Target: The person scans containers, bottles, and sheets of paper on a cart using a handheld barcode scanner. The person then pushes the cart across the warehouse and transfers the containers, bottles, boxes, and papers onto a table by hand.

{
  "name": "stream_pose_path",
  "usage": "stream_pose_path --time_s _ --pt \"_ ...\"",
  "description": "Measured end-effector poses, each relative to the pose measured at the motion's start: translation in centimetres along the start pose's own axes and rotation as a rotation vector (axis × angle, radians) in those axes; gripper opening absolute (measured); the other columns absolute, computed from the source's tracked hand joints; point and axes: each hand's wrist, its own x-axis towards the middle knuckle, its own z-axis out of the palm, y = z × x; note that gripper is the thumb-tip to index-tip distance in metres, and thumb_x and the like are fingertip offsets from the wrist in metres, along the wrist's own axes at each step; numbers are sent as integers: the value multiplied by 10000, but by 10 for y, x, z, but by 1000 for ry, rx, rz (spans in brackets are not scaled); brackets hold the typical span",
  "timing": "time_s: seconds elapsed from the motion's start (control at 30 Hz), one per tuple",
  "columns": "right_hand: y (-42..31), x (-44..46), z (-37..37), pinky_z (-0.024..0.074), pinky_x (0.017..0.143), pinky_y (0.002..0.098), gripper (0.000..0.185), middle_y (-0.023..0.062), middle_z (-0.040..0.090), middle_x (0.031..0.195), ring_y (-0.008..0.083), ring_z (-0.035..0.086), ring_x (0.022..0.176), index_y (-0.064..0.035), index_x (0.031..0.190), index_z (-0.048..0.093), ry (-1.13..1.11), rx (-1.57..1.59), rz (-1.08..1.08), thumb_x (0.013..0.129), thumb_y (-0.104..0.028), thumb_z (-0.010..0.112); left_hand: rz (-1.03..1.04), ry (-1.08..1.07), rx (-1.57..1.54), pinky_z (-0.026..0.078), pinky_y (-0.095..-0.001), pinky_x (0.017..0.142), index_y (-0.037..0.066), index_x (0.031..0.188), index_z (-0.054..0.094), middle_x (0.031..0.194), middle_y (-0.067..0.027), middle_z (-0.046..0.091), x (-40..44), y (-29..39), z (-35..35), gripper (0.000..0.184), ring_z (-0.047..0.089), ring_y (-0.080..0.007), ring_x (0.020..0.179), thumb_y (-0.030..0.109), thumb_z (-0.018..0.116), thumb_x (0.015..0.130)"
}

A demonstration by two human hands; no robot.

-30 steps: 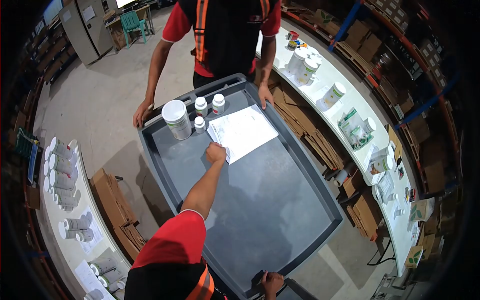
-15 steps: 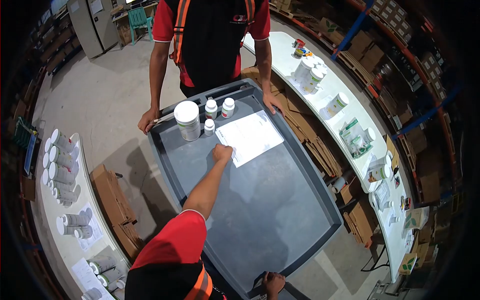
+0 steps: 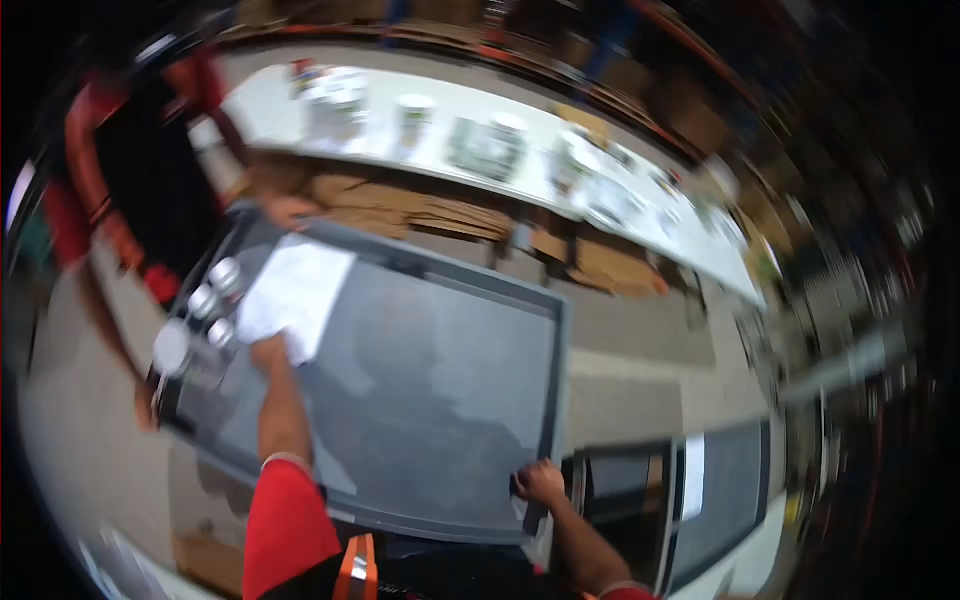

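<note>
In the head view, my left hand [image 3: 270, 350] is closed at the near corner of a white paper sheet [image 3: 300, 290], with the arm stretched across a grey cart tray [image 3: 430, 370]. A large white tub [image 3: 172, 348] and several small white bottles [image 3: 226, 270] stand close by, at the tray's left end. My right hand [image 3: 541, 483] is at the tray's near right corner, fingers curled round something dark. Blur hides what that dark thing is. A co-worker's hand [image 3: 290, 210] is on the tray's far edge near the sheet, and their other hand [image 3: 146, 408] is at the left corner.
Beyond the tray runs a long white table [image 3: 380, 145] with tubs [image 3: 412, 120] and packets, flattened cardboard [image 3: 400, 205] beneath. Another grey cart [image 3: 725, 500] with a white sheet stands at the lower right. Shelving [image 3: 690, 110] lines the back. The view is motion-blurred.
The view has swung right, so the tray, tubs and co-worker appear further left, and another cart has come into sight. My left hand stays at the sheet, my right hand near the tray corner.
</note>
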Motion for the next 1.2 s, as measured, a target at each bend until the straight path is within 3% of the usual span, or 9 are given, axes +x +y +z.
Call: stream_pose_path --time_s 0.07,0.13,0.2,0.37,0.57,0.7,0.9,1.1,1.2 --pt "-1 -2 -4 473 907 447 348 114 675 816 311 654 838 -104 758 709 -22 32 17 936 -364 560 -121 -21 -124 583 -409 695 -5 917 723 868 -152 742 -10 12 -16 337 725 -286 804 289 763 756" --pt "2 -2 -2 479 919 438 335 104 678 843 303 656 869 -105 786 700 -49 39 36 944 -365 561 -14 -131 -922 547 -437 570 -72 877 694 799 -167 711 16 -34 30 200 686 -299 698 94 707 767" --pt "2 -8 -1 477 929 434 334 114 681 834 309 661 861 -94 777 699 -26 56 54 938 -346 553 -273 41 -476 535 -458 578 -82 871 701 845 -200 724 10 -16 16 282 686 -300 710 145 699 705" --pt "0 -14 -13 479 918 423 324 126 689 817 311 669 848 -76 752 698 55 130 23 925 -304 546 -174 217 -16 557 -505 796 -52 968 726 933 -255 728 -28 -3 -15 339 708 -414 858 229 632 802" --pt "14 -12 11 503 873 414 341 104 695 774 308 672 784 -85 730 712 107 140 23 913 -341 580 650 417 -254 544 -441 753 -10 995 721 906 -184 730 -135 -57 -61 225 686 -357 803 146 582 913" --pt "-30 -2 -3 493 911 432 159 122 717 873 296 677 884 -39 892 722 712 957 274 799 -165 753 877 223 -197 508 -391 634 16 932 725 813 -150 703 -225 -36 -152 97 637 -291 678 63 680 859" --pt "-102 5 -154 348 1095 540 787 214 537 1367 401 500 1263 -34 1363 540 892 870 -103 668 -191 874 1353 -180 85 492 -409 592 76 788 645 725 -95 638 -331 56 -269 155 631 -305 672 50 778 714" --pt "-89 39 -176 421 1041 478 652 179 614 1264 345 570 1201 -53 1277 596 715 916 -471 690 -145 863 1516 -309 111 487 -380 571 71 763 660 726 -63 642 -395 110 -316 210 627 -270 669 197 825 738" --pt "-83 36 -162 525 780 308 275 143 684 878 278 681 824 -3 938 682 341 1189 -233 728 -89 837 1398 -345 84 492 -337 582 62 771 687 761 -47 676 -396 109 -320 204 649 -216 687 208 828 779"
